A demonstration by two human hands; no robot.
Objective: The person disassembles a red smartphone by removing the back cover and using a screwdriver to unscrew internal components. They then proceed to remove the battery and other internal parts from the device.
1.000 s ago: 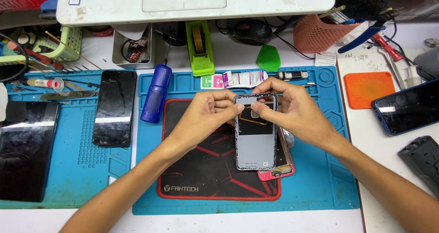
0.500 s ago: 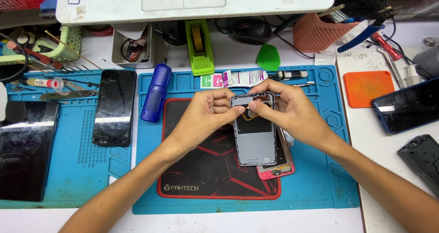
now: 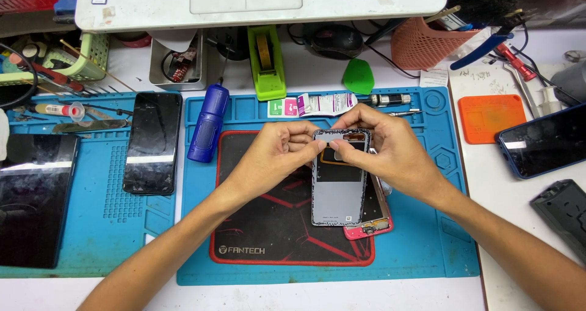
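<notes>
My left hand (image 3: 278, 155) and my right hand (image 3: 384, 146) both pinch the top end of a grey phone back cover (image 3: 339, 189), inner side up, with their fingertips meeting near its camera cutout. The cover is tilted above a pink opened phone (image 3: 369, 216) that lies on the black and red mouse pad (image 3: 262, 225). Most of the pink phone is hidden under the cover.
A blue work mat (image 3: 427, 238) lies under the pad. A blue cylinder (image 3: 209, 123), a black phone (image 3: 152, 141), a green tape dispenser (image 3: 266, 62), a green pick (image 3: 358, 78), an orange pad (image 3: 491, 117), a dark-screened phone (image 3: 543, 141) and a large dark screen (image 3: 30, 195) surround it.
The back cover has been raised and tipped a little toward me, and both hands' fingertips have closed in on its top edge.
</notes>
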